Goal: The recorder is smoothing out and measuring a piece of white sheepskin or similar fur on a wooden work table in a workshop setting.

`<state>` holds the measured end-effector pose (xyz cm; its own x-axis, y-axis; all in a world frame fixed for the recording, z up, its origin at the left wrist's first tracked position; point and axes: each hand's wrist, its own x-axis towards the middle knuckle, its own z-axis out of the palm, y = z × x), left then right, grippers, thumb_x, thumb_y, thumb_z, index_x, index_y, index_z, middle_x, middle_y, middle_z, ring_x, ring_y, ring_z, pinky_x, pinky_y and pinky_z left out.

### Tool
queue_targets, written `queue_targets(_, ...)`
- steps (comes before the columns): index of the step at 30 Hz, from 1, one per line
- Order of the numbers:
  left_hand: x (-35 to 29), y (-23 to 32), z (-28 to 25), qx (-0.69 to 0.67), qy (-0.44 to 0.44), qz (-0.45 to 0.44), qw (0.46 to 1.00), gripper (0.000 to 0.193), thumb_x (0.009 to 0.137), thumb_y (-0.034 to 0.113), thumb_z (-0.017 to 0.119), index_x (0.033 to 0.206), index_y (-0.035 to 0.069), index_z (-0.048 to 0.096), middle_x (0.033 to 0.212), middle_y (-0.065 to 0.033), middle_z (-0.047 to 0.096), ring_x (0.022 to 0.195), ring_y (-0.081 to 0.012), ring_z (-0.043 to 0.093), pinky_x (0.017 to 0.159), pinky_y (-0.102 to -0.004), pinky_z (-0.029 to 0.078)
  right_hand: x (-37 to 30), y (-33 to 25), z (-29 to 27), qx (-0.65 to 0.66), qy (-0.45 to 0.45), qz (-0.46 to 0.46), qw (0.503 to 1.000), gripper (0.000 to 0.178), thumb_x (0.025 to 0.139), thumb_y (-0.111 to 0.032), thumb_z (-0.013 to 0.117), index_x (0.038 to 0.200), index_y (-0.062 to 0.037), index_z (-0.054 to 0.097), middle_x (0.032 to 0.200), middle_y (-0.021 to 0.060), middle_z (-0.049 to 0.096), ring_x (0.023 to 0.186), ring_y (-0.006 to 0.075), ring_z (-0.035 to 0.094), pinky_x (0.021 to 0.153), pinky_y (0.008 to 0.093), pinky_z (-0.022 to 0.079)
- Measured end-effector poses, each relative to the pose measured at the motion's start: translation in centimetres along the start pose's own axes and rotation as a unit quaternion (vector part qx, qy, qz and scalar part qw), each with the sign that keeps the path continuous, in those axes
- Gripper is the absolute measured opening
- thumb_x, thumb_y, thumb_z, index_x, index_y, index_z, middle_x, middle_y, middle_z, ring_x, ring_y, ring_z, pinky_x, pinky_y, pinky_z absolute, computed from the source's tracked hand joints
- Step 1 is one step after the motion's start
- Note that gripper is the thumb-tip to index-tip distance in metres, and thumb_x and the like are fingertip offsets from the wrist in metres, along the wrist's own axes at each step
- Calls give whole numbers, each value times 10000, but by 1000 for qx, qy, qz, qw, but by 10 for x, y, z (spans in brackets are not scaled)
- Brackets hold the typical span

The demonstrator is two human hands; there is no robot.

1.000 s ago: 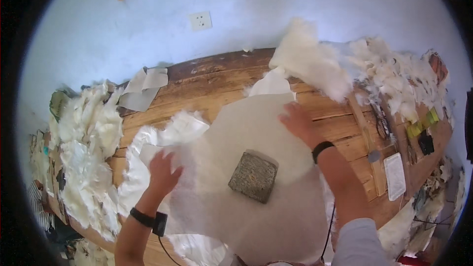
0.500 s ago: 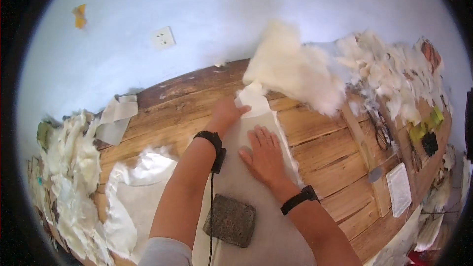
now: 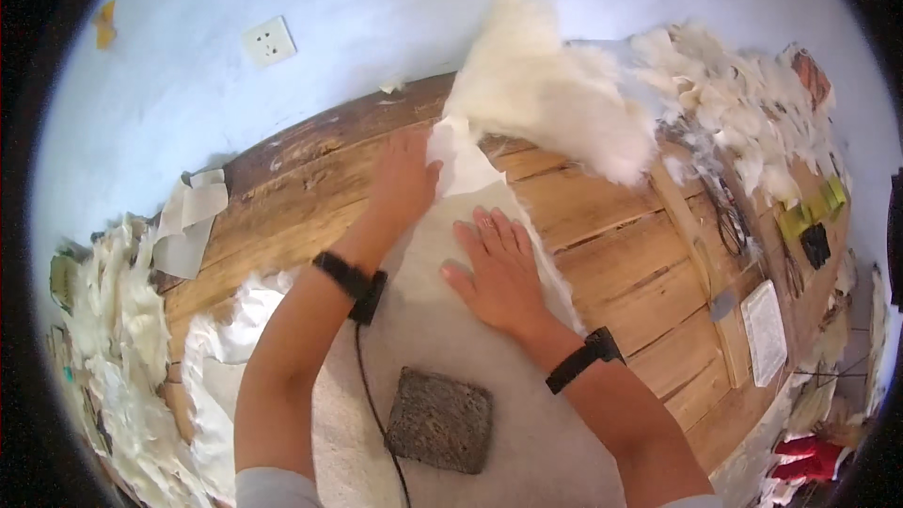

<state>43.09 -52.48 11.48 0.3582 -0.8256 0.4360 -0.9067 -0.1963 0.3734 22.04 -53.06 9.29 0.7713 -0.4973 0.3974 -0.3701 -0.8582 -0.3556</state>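
A pale, off-white sheet of hide or cloth point(image 3: 555, 433) stretches away from me over wooden boards, narrowing to a whiter far end with fuzzy edges. My right hand point(image 3: 499, 268) lies flat on it with fingers apart. My left hand point(image 3: 406, 179) is at the sheet's far left edge, fingers stretched out and away from me, with nothing seen in it. On the sheet nearer to me rests a dark grey-brown square block point(image 3: 440, 420) with a rough surface. Beyond the far end sits a large cream, fluffy fur piece point(image 3: 555, 99), leaning against the wall.
Heaps of whitish scraps stand at left point(image 3: 122, 320) and far right point(image 3: 724, 85). Another white fur-edged piece point(image 3: 212, 348) lies left of my left arm. At right are a long wooden stick point(image 3: 691, 245) and a white rectangular slab point(image 3: 764, 334). A black cable point(image 3: 372, 400) hangs from my left wristband.
My left hand has let go of the sheet's edge and its fingers have straightened, reaching farther away. My right hand stays flat on the sheet. The whole view has shifted slightly.
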Motion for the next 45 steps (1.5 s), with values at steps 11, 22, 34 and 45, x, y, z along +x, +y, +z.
queue_targets(11,-96,61,-2,56,-160,61,984,656,905,484,489,1419,101,350,1500,-249,202,1379,-445,194,1102,-576,135,71,125,-28,319,-130,353,870,325,884,-347,593,996,-48,652,825,50,627,772,139,571,679,281,472)
queue_targets(22,-100,58,-11,107,-173,41,978,584,905,495,473,1405,200,409,1515,-161,252,1396,-397,198,1103,-589,119,100,98,2,59,-154,151,975,375,839,-350,533,954,-24,681,989,215,651,970,372,610,861,440,469)
queue_targets(34,-99,98,-24,217,-264,5,940,600,927,478,421,1441,178,345,1532,-148,215,1412,-373,166,1120,-579,79,-98,168,-188,-220,-131,217,942,358,845,-326,567,1058,-42,613,1084,168,619,1061,363,570,879,452,470)
queue_targets(45,-194,247,-74,188,-409,71,890,645,858,446,578,1375,97,415,1475,-183,303,1381,-377,241,1118,-527,189,-152,255,-170,-290,-19,218,932,269,812,-252,601,999,-61,628,1023,163,614,1011,335,570,844,454,459)
